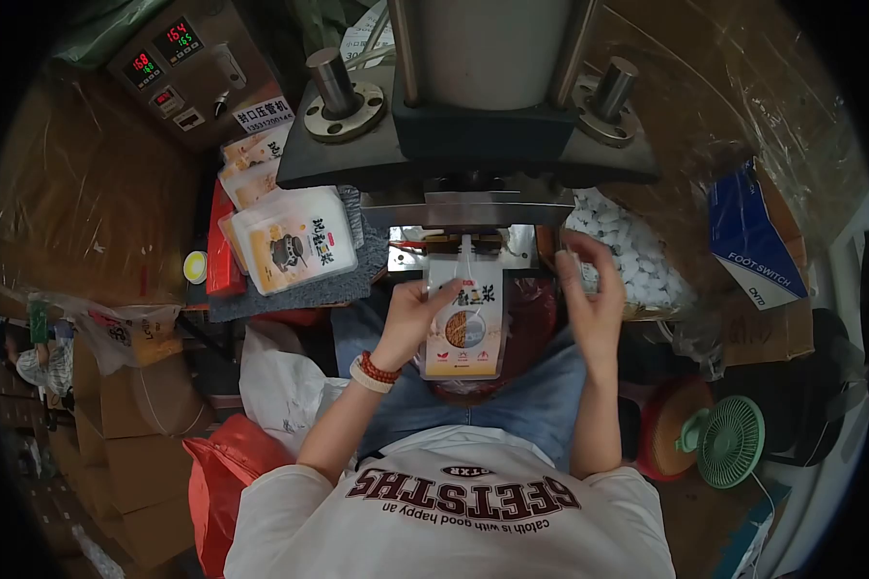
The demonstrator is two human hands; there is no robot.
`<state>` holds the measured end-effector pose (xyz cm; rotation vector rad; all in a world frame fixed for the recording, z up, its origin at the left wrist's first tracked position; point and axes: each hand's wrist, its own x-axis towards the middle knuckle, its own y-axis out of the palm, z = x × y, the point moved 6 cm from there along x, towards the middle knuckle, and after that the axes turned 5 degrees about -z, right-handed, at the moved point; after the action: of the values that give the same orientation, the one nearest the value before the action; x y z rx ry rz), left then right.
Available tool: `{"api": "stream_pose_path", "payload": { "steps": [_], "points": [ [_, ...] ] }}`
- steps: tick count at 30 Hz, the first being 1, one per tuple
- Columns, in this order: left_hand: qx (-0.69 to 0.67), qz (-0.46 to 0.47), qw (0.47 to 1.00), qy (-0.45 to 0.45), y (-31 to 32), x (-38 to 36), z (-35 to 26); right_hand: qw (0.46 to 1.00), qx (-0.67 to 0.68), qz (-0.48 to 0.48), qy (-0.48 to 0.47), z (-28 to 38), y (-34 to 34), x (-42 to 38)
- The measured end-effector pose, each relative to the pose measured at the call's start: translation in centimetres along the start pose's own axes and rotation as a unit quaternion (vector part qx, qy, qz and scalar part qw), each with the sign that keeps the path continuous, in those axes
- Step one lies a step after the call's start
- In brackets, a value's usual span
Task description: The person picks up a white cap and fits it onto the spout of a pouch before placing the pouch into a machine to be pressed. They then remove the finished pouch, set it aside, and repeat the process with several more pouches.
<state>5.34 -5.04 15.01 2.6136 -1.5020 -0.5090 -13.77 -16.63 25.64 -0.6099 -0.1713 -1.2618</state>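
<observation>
A printed pouch (465, 338) hangs upright below the press machine (483, 130), its spout at the machine's lower edge. My left hand (417, 314) is closed on the pouch's upper left part, thumb across its front. To the right of the pouch, my right hand (592, 288) is raised near the machine's edge, thumb and fingers curved and apart, with nothing visible between them. A stack of similar pouches (294, 241) lies on a grey cloth (304, 297) at the left. White spout pieces (628, 251) are piled at the right.
A control box (179, 82) with lit displays stands at the upper left. The blue foot-switch carton (755, 236) is on the right, above a green fan (731, 441). A yellow-lidded round container (195, 267) sits by a red box (224, 246). Another person (48, 362) is at the far left.
</observation>
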Motion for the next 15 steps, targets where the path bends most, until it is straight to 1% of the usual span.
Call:
{"api": "stream_pose_path", "payload": {
  "steps": [1,2,3,4,5,7,8,9,10,11,12,13,14,15],
  "points": [
    [-0.045,-0.009,0.999,-0.024,0.2,0.8,-0.4,0.997,-0.068,-0.034,-0.012,-0.9,-1.3,0.9],
    [-0.046,-0.010,0.999,-0.023,0.2,1.5,-0.7,0.997,-0.068,-0.033,-0.014,-1.8,-1.6,1.7],
    [-0.080,0.005,0.996,-0.038,0.3,2.2,-0.8,0.971,-0.221,-0.058,-0.065,-2.4,-1.8,2.2],
    [-0.114,0.020,0.992,-0.054,0.3,2.6,-0.7,0.920,-0.367,-0.082,-0.113,-3.0,-1.8,2.3],
    [-0.107,0.016,0.993,-0.047,0.2,3.0,-0.5,0.920,-0.365,-0.080,-0.114,-4.6,-1.7,2.1],
    [-0.105,0.000,0.994,-0.041,0.5,3.0,-0.8,0.943,-0.333,0.029,0.006,-8.0,-0.5,2.4],
    [-0.105,-0.018,0.994,-0.038,0.3,2.9,-0.9,0.944,-0.330,0.032,0.003,-8.6,-0.5,2.4],
    [-0.086,0.005,0.993,-0.084,0.0,2.9,-0.4,0.936,-0.349,0.048,0.000,-8.1,-0.3,2.2],
    [-0.084,-0.001,0.993,-0.085,-0.8,2.8,-0.5,0.928,-0.368,0.062,-0.003,-7.9,-0.1,2.0],
    [0.084,0.002,0.996,-0.010,-1.6,2.8,-1.7,0.929,-0.364,0.063,-0.005,-8.0,0.0,1.9],
    [0.248,0.004,0.966,0.066,-2.1,2.6,-3.0,0.949,-0.313,0.044,-0.004,-8.1,-0.4,2.0],
    [0.307,-0.079,0.941,0.113,-4.0,2.1,-4.5,0.965,-0.262,0.024,-0.003,-7.9,-0.7,2.1],
    [0.488,-0.197,0.820,0.227,-5.6,0.8,-7.2,0.965,-0.261,0.025,-0.005,-7.6,-0.6,1.9],
    [0.633,-0.299,0.638,0.321,-6.4,-1.1,-9.4,0.985,-0.165,-0.045,0.015,-6.5,-1.2,1.6]
  ]
}}
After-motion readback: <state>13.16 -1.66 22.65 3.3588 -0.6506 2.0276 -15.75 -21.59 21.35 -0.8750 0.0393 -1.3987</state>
